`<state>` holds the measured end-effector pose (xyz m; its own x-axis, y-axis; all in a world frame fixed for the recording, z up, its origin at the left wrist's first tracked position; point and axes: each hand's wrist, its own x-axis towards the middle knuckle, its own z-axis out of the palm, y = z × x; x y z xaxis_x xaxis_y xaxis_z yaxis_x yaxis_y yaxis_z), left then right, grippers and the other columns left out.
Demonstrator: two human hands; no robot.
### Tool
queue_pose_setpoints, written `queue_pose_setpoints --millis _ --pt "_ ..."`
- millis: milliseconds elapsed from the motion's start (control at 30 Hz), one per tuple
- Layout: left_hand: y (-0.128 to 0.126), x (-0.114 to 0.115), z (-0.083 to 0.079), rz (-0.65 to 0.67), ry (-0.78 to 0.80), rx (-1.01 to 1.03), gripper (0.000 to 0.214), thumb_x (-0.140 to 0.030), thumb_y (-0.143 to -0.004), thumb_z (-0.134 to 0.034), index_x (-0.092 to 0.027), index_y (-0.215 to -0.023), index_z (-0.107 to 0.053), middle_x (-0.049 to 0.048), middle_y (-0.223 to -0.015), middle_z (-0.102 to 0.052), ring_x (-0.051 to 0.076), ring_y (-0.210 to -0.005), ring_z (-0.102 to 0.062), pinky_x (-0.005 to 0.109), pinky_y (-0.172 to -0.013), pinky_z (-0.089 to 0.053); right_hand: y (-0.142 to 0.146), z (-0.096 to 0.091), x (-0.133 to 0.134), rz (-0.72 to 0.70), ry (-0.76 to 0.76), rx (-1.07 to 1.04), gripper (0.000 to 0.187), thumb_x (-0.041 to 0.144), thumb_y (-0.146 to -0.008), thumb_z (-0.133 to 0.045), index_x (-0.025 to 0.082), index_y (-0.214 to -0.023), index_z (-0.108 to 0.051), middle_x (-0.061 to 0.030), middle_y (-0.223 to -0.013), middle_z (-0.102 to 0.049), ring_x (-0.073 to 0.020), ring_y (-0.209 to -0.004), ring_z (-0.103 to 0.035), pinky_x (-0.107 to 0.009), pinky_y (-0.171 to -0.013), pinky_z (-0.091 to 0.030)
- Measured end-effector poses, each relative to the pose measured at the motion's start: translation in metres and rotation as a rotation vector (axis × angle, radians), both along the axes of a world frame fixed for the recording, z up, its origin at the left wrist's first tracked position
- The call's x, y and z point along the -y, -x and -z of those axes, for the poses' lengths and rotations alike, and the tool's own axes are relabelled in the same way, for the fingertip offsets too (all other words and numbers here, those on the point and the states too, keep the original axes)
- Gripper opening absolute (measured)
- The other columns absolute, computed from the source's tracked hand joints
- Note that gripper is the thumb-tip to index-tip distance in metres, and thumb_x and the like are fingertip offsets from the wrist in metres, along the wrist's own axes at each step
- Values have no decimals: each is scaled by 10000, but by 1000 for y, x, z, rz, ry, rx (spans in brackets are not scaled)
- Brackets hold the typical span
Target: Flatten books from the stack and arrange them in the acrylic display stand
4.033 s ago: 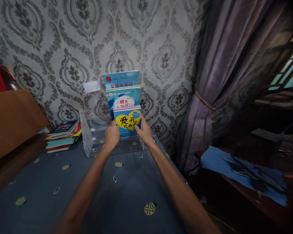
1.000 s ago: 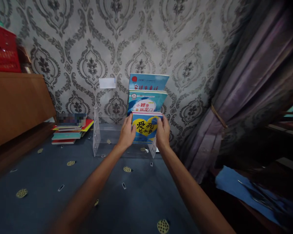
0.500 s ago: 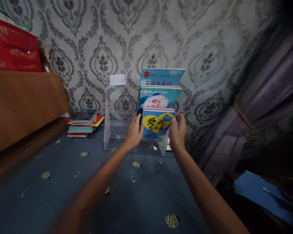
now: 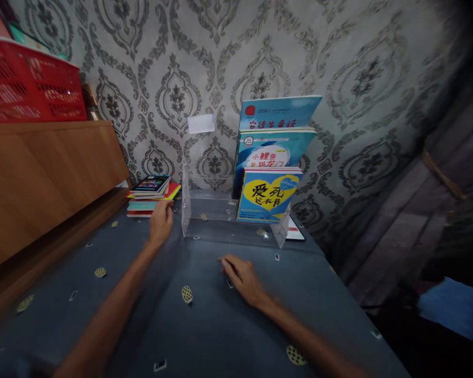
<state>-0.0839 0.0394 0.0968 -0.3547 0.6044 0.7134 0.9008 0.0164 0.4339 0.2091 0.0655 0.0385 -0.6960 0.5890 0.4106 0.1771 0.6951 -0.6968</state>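
A clear acrylic tiered stand [image 4: 189, 205] sits against the wall with three books in its right side. The front book [image 4: 266, 195] is blue with a yellow heart; a second book [image 4: 274, 149] and a third book [image 4: 278, 113] rise behind it. My left hand [image 4: 160, 221] reaches out to the left of the stand, close to a stack of books [image 4: 152, 193], fingers loosely apart and holding nothing. My right hand [image 4: 242, 278] rests flat on the blue patterned table cover [image 4: 205, 325], fingers stretched out, in front of the stand.
A wooden cabinet [image 4: 43, 168] stands at the left with a red plastic basket [image 4: 27, 84] on top. A white card [image 4: 201, 123] sticks to the patterned wall. A purple curtain [image 4: 429, 199] hangs at the right, a blue cloth [image 4: 457, 307] below it.
Both hands have let go of the front book. My left hand moved left toward the book stack; my right hand dropped onto the table cover. The view swung left.
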Motion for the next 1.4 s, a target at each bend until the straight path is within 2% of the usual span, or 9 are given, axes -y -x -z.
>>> queue_pose_setpoints --millis 100,233,333,433,733,900,1100,1233,1400 --pt "43 -8 -7 -269 191 -35 406 -190 -900 -384 -92 -1259 -544 197 -1274 -598 300 -1257 -525 442 -1077 -418 4 13 5 -54 0 44 351 388 -1008 -388 214 -969 -691 -77 -874 -728 -224 -836 -668 -346 -773 -496" --pt "88 -27 -15 -409 447 -74 646 -363 -930 -432 -19 -1471 -351 268 -1555 -356 392 -1468 -270 598 -1149 -281 3 18 1 -84 65 58 346 372 -1008 -396 210 -1016 -702 -78 -877 -732 -224 -829 -672 -351 -769 -504" --pt "109 -42 -18 -422 563 -99 788 -541 -933 -416 -42 -1527 -280 246 -1615 -261 399 -1516 -151 687 -1151 -196 2 19 -3 -81 99 48 355 380 -1007 -402 203 -1028 -709 -72 -839 -728 -216 -781 -665 -347 -755 -508" --pt "121 -52 -19 -397 628 -137 856 -655 -922 -350 -65 -1538 -284 233 -1614 -274 403 -1523 -130 728 -1141 -152 1 19 -4 -72 103 49 338 377 -1002 -418 213 -1040 -711 -71 -852 -733 -213 -788 -663 -343 -767 -507" --pt "129 -45 -21 -367 639 -249 794 -670 -929 -341 -108 -1489 -366 253 -1486 -481 446 -1461 -274 822 -1054 -129 1 20 -4 -71 116 48 310 342 -991 -429 211 -1036 -707 -69 -846 -735 -219 -784 -669 -348 -754 -509" --pt "131 -34 -27 -378 679 -338 609 -476 -965 -395 -110 -1452 -416 255 -1448 -521 425 -1403 -368 791 -1051 -209 2 21 -4 -77 97 64 310 319 -987 -417 213 -1020 -706 -74 -856 -736 -223 -791 -676 -351 -752 -511" --pt "133 -24 -33 -386 713 -496 412 -258 -940 -414 -109 -1282 -589 228 -1348 -603 378 -1283 -498 620 -1026 -383 1 23 -4 -63 89 67 307 329 -990 -426 203 -1050 -699 -76 -863 -734 -224 -798 -675 -354 -765 -513" --pt "133 -20 -36 -378 703 -538 361 -210 -944 -372 -136 -1155 -656 202 -1243 -661 344 -1192 -569 552 -990 -420 1 23 -5 -86 77 87 302 306 -997 -420 191 -1049 -694 -84 -898 -733 -212 -833 -674 -333 -782 -505" --pt "128 -13 -38 -348 639 -614 368 -233 -969 -338 -128 -1160 -635 206 -1202 -659 328 -1163 -581 509 -993 -417 0 27 -6 -85 75 93 315 333 -1011 -420 186 -1097 -685 -90 -919 -732 -216 -873 -677 -345 -836 -507"
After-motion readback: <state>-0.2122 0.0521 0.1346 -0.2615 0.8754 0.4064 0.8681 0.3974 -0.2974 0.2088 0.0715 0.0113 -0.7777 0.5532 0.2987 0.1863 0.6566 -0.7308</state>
